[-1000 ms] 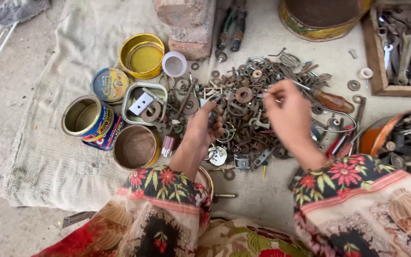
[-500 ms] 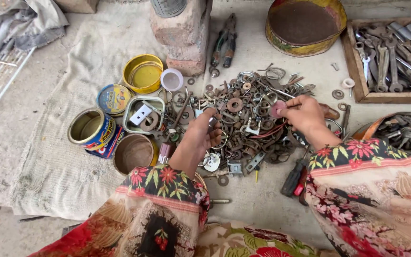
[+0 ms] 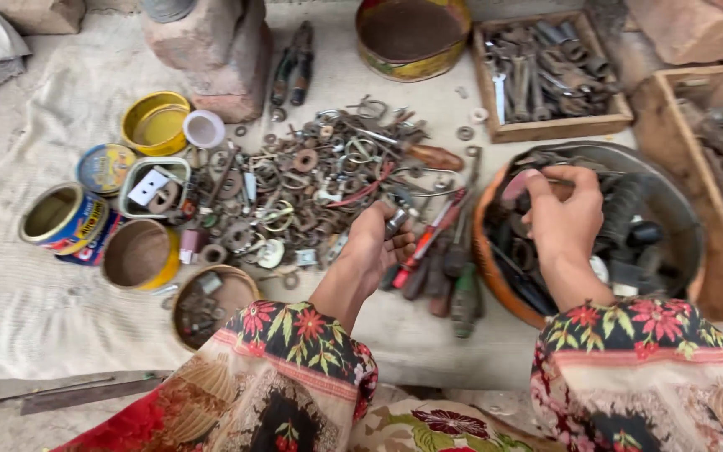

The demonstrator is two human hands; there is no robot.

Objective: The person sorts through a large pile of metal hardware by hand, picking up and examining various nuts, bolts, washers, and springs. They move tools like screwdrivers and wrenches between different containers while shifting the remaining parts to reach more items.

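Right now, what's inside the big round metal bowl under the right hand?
The metal bowl holds dark tools and black rubbery parts. The right hand covers its middle, so what lies beneath cannot be seen.

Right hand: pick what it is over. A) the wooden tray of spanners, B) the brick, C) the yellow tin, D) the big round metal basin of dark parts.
D: the right hand hangs, fingers curled, inside the big round metal basin of dark parts, at the right of the scrap pile.

Small metal bolt in left hand; round metal basin of dark parts under right hand.
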